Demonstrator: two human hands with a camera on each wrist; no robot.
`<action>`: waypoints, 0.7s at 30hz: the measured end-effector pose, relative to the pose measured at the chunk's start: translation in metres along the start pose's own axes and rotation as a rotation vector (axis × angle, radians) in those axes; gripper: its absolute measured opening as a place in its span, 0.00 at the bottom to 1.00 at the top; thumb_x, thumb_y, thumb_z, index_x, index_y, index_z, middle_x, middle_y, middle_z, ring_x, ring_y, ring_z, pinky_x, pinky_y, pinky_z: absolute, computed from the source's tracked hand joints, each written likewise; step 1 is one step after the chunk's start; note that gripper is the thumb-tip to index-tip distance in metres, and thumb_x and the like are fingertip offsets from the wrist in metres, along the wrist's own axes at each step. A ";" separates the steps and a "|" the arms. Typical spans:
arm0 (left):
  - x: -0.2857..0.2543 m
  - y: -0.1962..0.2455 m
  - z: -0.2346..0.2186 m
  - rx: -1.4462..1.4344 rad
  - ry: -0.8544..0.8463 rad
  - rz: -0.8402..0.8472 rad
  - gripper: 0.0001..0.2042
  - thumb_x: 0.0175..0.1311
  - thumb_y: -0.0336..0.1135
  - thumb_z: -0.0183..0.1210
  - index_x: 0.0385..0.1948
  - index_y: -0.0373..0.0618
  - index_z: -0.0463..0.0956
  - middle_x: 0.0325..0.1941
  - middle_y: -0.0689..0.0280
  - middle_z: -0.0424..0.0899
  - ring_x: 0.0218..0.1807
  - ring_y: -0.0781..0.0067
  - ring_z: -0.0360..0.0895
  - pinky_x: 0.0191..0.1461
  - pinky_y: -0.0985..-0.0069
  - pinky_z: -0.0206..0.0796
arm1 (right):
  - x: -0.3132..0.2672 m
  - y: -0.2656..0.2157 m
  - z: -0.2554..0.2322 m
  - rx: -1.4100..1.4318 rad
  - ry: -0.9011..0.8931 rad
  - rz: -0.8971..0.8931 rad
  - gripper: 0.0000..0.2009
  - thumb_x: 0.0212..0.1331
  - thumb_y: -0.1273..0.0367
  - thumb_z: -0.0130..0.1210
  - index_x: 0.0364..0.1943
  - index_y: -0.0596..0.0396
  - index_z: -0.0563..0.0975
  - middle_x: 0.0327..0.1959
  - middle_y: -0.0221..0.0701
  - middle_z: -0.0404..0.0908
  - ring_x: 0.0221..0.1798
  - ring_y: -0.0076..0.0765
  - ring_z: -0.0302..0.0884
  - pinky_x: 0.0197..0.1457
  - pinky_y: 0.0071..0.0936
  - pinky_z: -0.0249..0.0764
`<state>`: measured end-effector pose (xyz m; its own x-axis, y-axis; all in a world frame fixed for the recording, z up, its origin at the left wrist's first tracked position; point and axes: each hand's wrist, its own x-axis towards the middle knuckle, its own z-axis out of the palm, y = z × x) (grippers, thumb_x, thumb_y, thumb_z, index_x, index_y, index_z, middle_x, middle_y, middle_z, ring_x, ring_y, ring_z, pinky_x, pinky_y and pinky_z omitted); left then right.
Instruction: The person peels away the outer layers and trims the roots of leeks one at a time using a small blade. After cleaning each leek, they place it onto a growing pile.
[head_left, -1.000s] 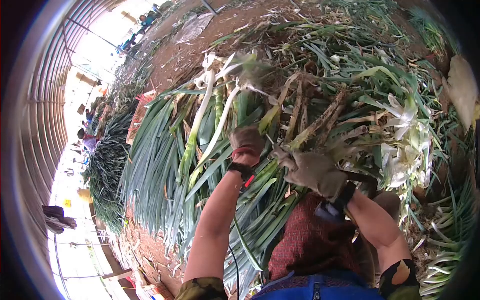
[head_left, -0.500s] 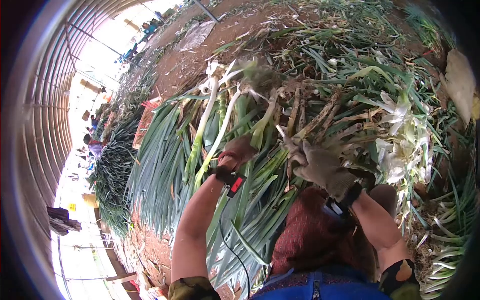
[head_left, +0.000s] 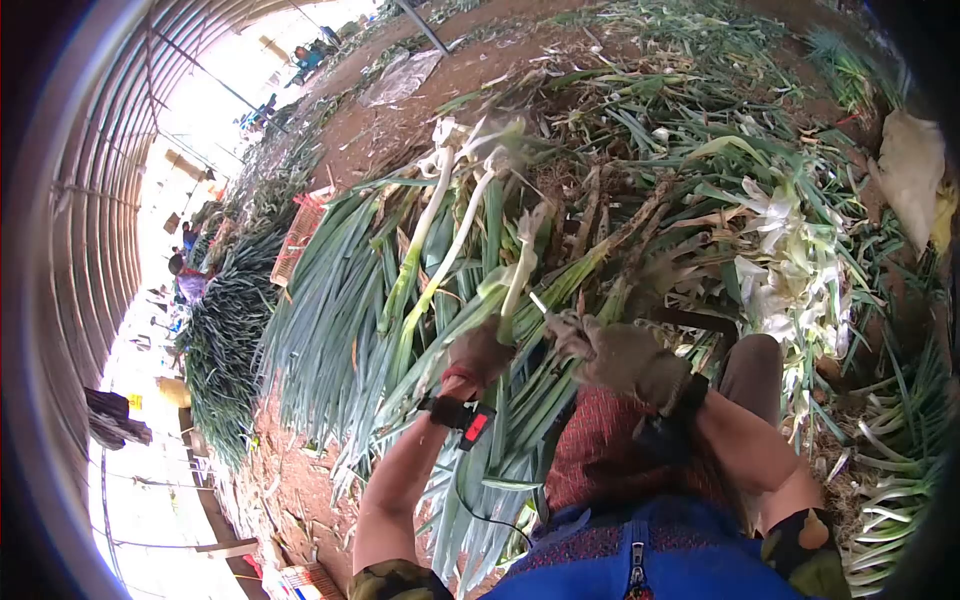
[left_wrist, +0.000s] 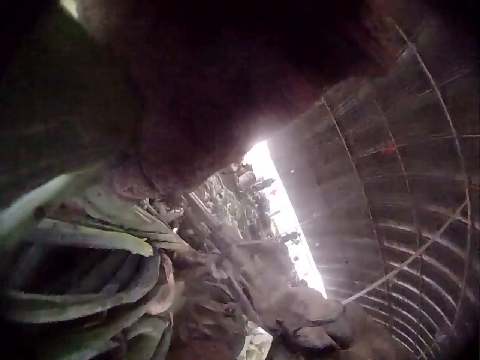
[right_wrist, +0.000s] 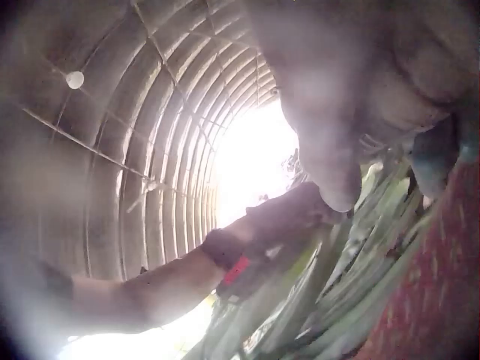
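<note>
My gloved left hand (head_left: 480,355) grips a green onion (head_left: 518,270) around its lower stalk, with the pale root end pointing up and away from me. Long green leaves trail below that hand. To its right, my gloved right hand (head_left: 625,360) has curled fingers holding a slender pale-tipped rod (head_left: 538,302); I cannot tell what tool it is. In the right wrist view the left hand (right_wrist: 289,210) shows beyond the right glove (right_wrist: 330,142). Dark glove (left_wrist: 195,97) fills the top of the left wrist view, above green stalks (left_wrist: 82,236).
Two peeled green onions (head_left: 432,205) lie on a large leafy heap (head_left: 330,300) at left. Stripped leaves (head_left: 700,140) litter the ground ahead, white peelings (head_left: 790,280) at right. An orange crate (head_left: 300,235) stands behind the heap. More onions (head_left: 890,510) lie at lower right.
The left hand dipped toward me, then lifted a green onion whose pale end now stands out above the glove. The right hand moved slightly toward me, still holding the rod.
</note>
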<state>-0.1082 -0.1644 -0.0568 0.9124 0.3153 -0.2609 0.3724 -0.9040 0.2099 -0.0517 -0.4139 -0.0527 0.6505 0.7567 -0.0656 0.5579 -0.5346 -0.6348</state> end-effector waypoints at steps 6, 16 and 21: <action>-0.037 0.004 0.015 0.006 -0.031 -0.007 0.22 0.52 0.43 0.60 0.51 0.52 0.73 0.39 0.54 0.85 0.43 0.48 0.83 0.46 0.55 0.73 | 0.006 -0.001 0.005 -0.013 0.091 -0.055 0.29 0.53 0.53 0.59 0.53 0.61 0.72 0.32 0.52 0.82 0.37 0.56 0.83 0.40 0.47 0.78; -0.042 0.008 0.021 -0.001 -0.056 -0.070 0.18 0.53 0.39 0.58 0.47 0.51 0.73 0.39 0.53 0.85 0.42 0.46 0.83 0.45 0.55 0.73 | 0.016 -0.013 -0.012 -0.144 -0.110 0.034 0.32 0.51 0.59 0.58 0.65 0.45 0.69 0.56 0.44 0.76 0.53 0.50 0.77 0.54 0.43 0.75; -0.041 0.005 0.025 -0.032 -0.042 -0.061 0.17 0.54 0.39 0.57 0.46 0.51 0.73 0.39 0.53 0.85 0.44 0.46 0.82 0.46 0.54 0.73 | 0.062 0.038 0.024 -0.269 0.093 -0.079 0.25 0.52 0.57 0.57 0.59 0.36 0.75 0.57 0.36 0.77 0.49 0.47 0.82 0.52 0.41 0.78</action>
<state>-0.1479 -0.1896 -0.0686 0.8800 0.3566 -0.3138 0.4332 -0.8734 0.2223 -0.0022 -0.3781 -0.0991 0.6368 0.7691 0.0547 0.7174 -0.5649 -0.4077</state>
